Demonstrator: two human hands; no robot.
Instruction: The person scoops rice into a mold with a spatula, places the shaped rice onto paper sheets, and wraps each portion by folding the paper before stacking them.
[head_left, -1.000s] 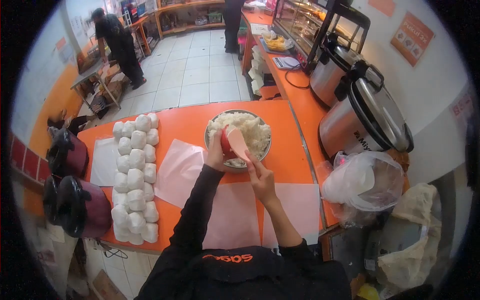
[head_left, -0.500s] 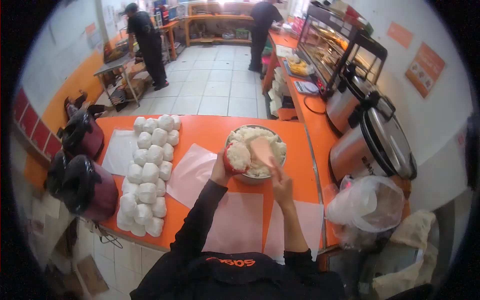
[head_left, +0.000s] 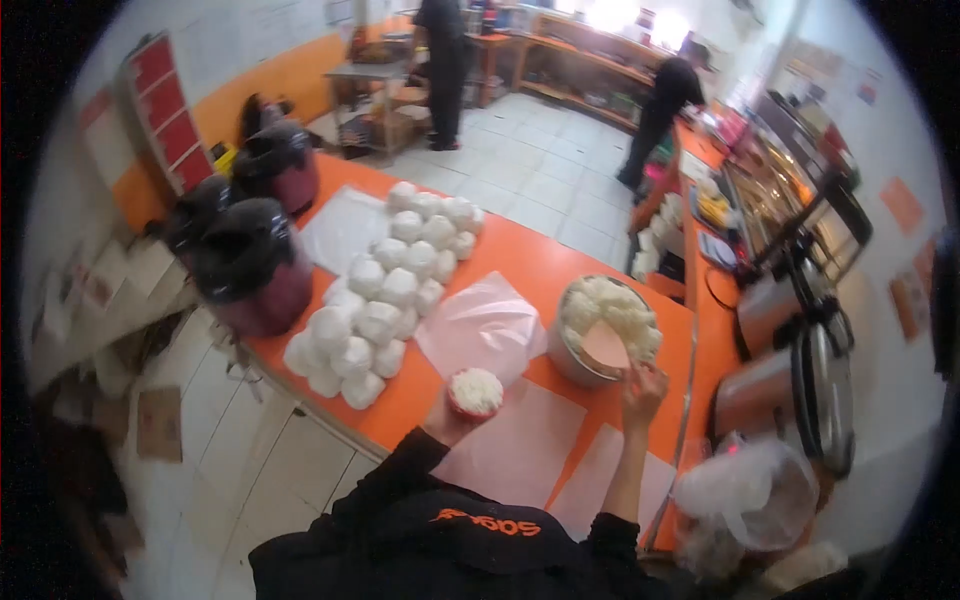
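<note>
My left hand point(head_left: 443, 420) is closed around a small red cup point(head_left: 459, 407) packed with white rice, held over a pinkish wrapping sheet point(head_left: 520, 440). In my right hand point(head_left: 645, 392) is the handle of a pale rice paddle point(head_left: 604, 347). Its blade rests against the white rice point(head_left: 603, 303) in a round metal pot point(head_left: 567, 362). To the left of the pot lie another wrapping sheet point(head_left: 484, 325) and a stack of several white wrapped bundles point(head_left: 398, 286). A third sheet point(head_left: 612, 485) lies under my right forearm.
Dark, plastic-lined buckets point(head_left: 252, 265) line the orange table's point(head_left: 512, 243) left end. Large steel cookers point(head_left: 775, 400) and a clear plastic bag point(head_left: 755, 495) stand on the right. Two people point(head_left: 443, 70) in dark clothes stand farther back.
The view has swung left and tilted. My left hand has carried the rice-filled cup away from the pot, towards my body. The paddle has moved to the pot's near side.
</note>
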